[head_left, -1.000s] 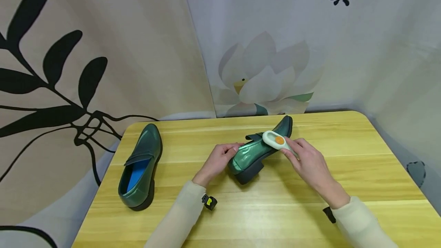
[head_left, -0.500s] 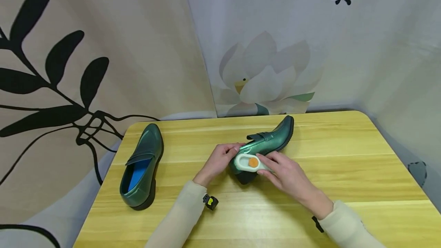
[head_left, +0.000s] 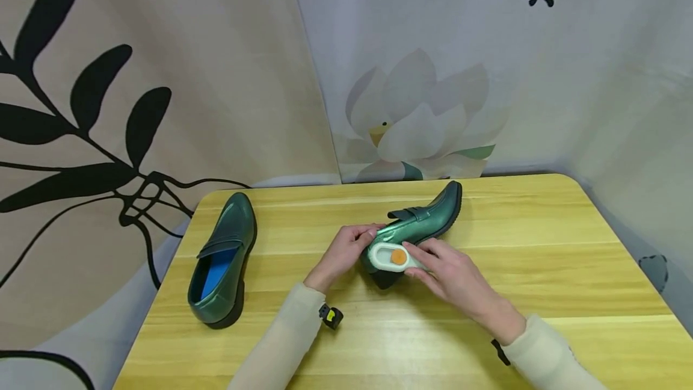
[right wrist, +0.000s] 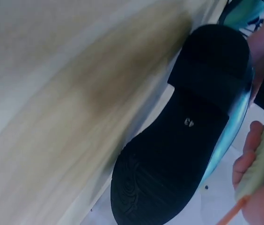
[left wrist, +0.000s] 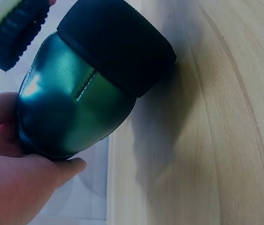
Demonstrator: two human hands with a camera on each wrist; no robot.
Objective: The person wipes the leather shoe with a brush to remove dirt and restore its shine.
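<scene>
The person's left hand (head_left: 346, 251) is clamped on the rim at the back of a green loafer (head_left: 428, 221), and the right hand (head_left: 460, 278) pinches a pale brush (head_left: 383, 265) with an orange disc (head_left: 399, 256) on its back. The two hands are apart, one on either side of the shoe's heel end. The loafer is held tilted over the middle of the table (head_left: 568, 245), toe pointing away and to the right; whether any part of it touches the wood cannot be told. The grip at the back probably serves to steady the shoe while leaving its side bare to the brush, whose dark bristles (left wrist: 22, 35) face the leather, seemingly just apart from it. The tilt also turns the black sole (right wrist: 165, 164) and block heel (left wrist: 122, 44) toward the right hand, perhaps for easier reach. Well apart on the left stands the matching loafer (head_left: 230, 218), upright on its sole, toe away; its opening shows a blue insole (head_left: 218, 272) and no other contents, while the inside of the held shoe is hidden. Behind the table hangs a pale printed cloth (head_left: 433, 17).
</scene>
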